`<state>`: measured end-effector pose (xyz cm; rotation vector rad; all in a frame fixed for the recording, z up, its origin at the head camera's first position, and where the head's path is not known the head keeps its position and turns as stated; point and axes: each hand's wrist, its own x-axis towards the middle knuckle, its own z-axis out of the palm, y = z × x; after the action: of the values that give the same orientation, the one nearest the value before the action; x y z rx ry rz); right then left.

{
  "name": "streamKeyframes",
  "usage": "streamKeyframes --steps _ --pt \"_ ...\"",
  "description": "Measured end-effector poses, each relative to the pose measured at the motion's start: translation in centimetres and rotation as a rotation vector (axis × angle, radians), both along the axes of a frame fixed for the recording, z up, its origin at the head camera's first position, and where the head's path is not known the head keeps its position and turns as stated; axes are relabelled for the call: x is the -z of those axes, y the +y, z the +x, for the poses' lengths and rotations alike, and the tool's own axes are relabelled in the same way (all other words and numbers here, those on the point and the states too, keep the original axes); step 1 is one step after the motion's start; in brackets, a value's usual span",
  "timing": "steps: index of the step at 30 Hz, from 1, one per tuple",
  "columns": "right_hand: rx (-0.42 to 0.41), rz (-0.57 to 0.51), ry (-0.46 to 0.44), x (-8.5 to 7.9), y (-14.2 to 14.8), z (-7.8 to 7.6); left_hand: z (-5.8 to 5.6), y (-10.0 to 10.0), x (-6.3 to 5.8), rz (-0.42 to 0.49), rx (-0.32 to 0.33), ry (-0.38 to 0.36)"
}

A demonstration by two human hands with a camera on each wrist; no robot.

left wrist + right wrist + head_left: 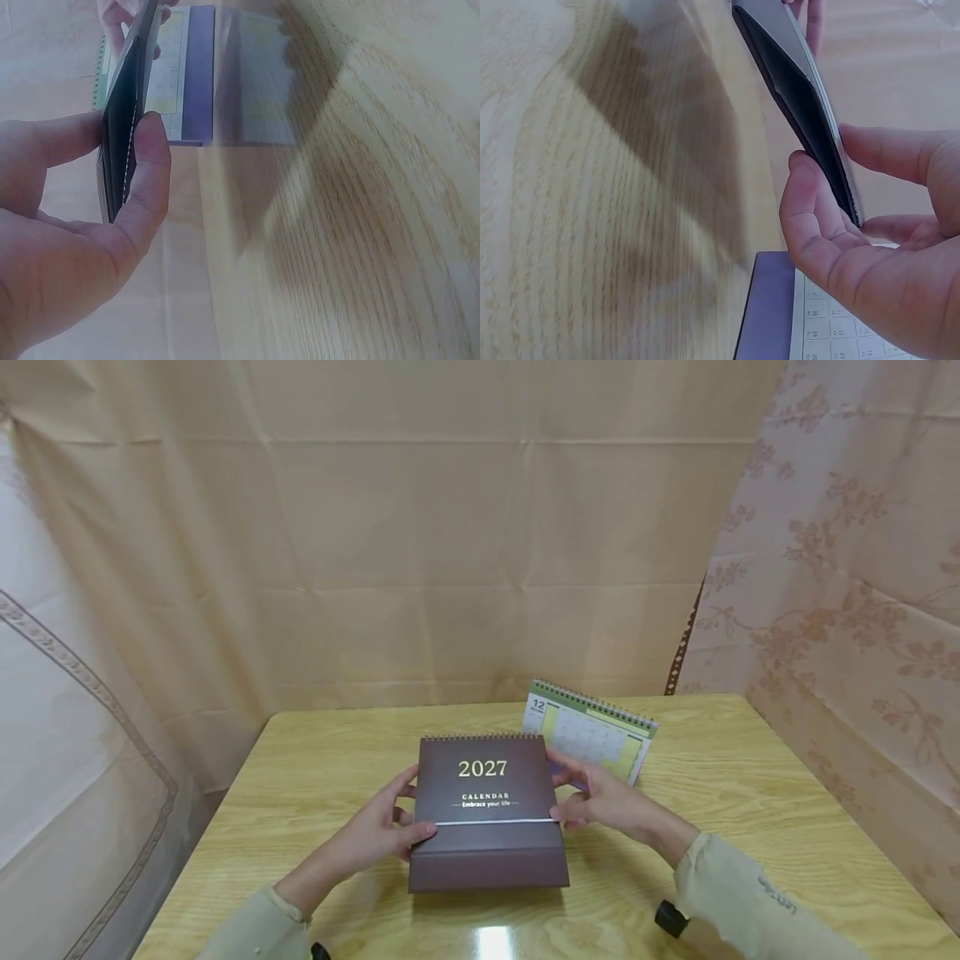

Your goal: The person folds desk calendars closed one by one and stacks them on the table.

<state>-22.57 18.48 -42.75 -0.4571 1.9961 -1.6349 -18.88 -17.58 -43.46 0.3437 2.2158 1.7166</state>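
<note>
Fingers of left hand [381,825] pinched one side, right hand [600,799] the other: the brown calendar [487,783] hung, apparently just above the table [315,777], green calendar [588,733] standing toward the table's back!

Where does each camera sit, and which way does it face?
Head: on the head, facing forward and down at the brown calendar and pale calendar; left grip, right grip, sleeves show.
Left wrist: on that wrist, facing the brown calendar's edge; left grip large, part of right grip at top.
Right wrist: on that wrist, facing the opposite edge; right grip large, part of left grip at top.
Both wrist views share the pale calendar.
</note>
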Motion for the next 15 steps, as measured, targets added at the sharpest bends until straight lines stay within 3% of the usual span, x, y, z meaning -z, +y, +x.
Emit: streamKeyframes --steps 15 --pt "-0.032 0.074 0.019 1.04 -0.05 -0.20 0.46 -0.17 0.10 -0.027 -0.007 0.000"
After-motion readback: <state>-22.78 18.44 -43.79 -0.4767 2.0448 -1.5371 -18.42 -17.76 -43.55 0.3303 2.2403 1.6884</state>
